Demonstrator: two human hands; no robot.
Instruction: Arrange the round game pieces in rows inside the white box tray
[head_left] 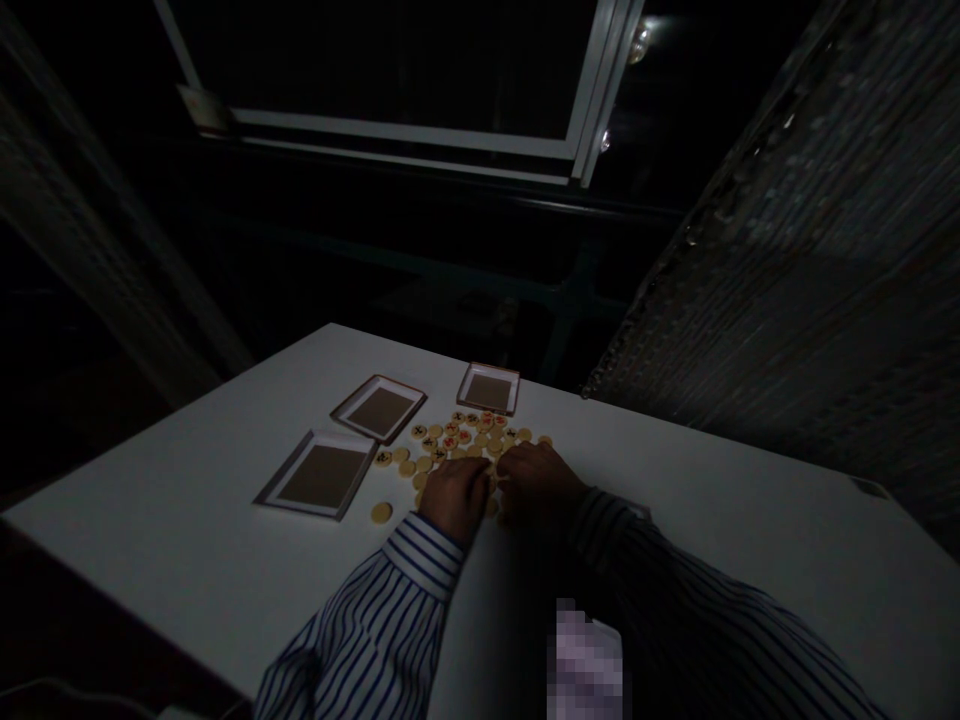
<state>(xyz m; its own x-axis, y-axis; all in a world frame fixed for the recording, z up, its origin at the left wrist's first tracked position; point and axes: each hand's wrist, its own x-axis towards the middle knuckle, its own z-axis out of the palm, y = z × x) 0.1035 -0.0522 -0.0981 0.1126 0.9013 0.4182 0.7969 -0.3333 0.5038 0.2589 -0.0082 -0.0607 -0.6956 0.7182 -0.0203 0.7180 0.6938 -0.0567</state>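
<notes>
Round wooden Chinese chess pieces (451, 442) lie in a loose pile on the white table, some showing red or black characters, others plain side up. Over the near part of the pile is my left hand (454, 494), its fingers curled in toward the middle. My right hand (538, 478) comes in from the other side, also with bent fingers, close to the left fingertips. Pieces show around and between both hands. Whatever the fingers hold is hidden by the hands and the dim light. One plain chess piece (381, 513) lies apart, left of my left hand.
Three shallow open boxes stand past the pile: a near-left box (339, 512), a middle box (381, 380) and a back box (487, 410). A blurred-out pinkish object (589, 660) is at the near edge. Bead curtains (825, 250) hang beside the white table (187, 520).
</notes>
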